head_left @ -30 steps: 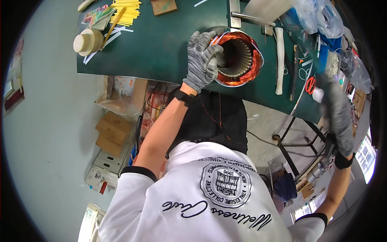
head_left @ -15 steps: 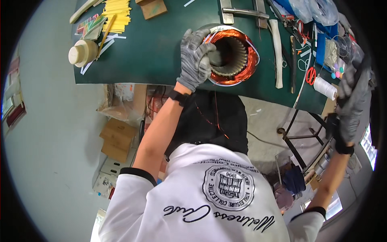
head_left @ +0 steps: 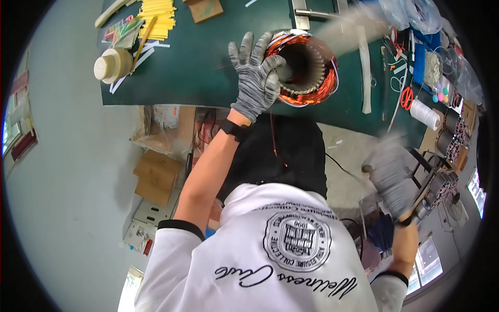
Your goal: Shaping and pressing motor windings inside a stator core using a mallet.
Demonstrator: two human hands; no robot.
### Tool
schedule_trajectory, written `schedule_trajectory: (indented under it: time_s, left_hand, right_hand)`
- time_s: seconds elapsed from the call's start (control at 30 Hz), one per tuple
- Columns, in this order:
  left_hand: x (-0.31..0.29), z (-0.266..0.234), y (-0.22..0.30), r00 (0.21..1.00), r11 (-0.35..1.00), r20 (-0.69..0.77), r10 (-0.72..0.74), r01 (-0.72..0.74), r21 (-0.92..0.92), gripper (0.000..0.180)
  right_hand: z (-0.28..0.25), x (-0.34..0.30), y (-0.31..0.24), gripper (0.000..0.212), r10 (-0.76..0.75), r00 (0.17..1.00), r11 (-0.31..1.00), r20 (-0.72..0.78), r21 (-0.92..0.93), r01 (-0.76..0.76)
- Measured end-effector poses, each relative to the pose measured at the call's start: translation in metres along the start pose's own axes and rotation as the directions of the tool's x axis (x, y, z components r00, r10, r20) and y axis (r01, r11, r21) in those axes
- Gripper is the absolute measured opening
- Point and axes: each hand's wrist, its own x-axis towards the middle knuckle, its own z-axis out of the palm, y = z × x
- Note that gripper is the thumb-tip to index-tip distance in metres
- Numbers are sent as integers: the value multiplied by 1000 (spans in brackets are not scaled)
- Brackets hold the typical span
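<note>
A motor stator (head_left: pixel 328 86) wound with orange-red copper wire lies on the green table, its toothed bore facing me. My left hand (head_left: pixel 255 78), in a grey striped glove, is against its left rim. Several fingers stretch out and spread, and the thumb side touches the rim by the bore. A thin reddish wire (head_left: pixel 274 138) hangs from the stator toward my lap. My right hand (head_left: pixel 391 174), gloved too, is off the table's near right edge and smeared by motion; whether it holds anything does not show. A pale, blurred streak (head_left: pixel 358 30) crosses the table beyond the stator.
Yellow strips (head_left: pixel 157 21) and a cream stepped cylinder (head_left: pixel 115 65) are at the left. On the right are a pale stick (head_left: pixel 365 73), red-handled scissors (head_left: pixel 406 98), a white thread spool (head_left: pixel 424 114) and plastic bags (head_left: pixel 416 15). A metal bar assembly (head_left: pixel 302 13) stands at the back.
My left hand's fingers have spread from their curled hold at the rim. My right hand has swung in from the far right, leftward and nearer. A blurred pale streak has appeared near the metal bar.
</note>
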Motion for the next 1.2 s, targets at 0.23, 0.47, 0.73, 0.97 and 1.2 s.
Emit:
schedule_trajectory:
  time_s: [0.23,0.47,0.73,0.97,1.2]
  left_hand:
    - [-2,-2,17,991,988,-30,-131,133,76,17]
    - [17,4,-3,996,998,-71,46,-48,-31,22]
    - [16,18,2,994,998,-107,20,-26,-49,19]
    - [21,-5,-9,997,995,74,-17,10,100,21]
    - [1,22,26,928,962,-305,-214,146,-230,21]
  right_hand:
    - [11,18,-99,37,-459,699,549,548,-443,709]
    - [-19,-14,20,45,227,758,543,611,-725,422]
    - [-16,26,-53,35,-591,621,458,515,-419,784]
    - [43,-9,-72,32,720,493,484,490,-862,150]
    - [-25,-16,5,45,-407,743,325,531,-676,661]
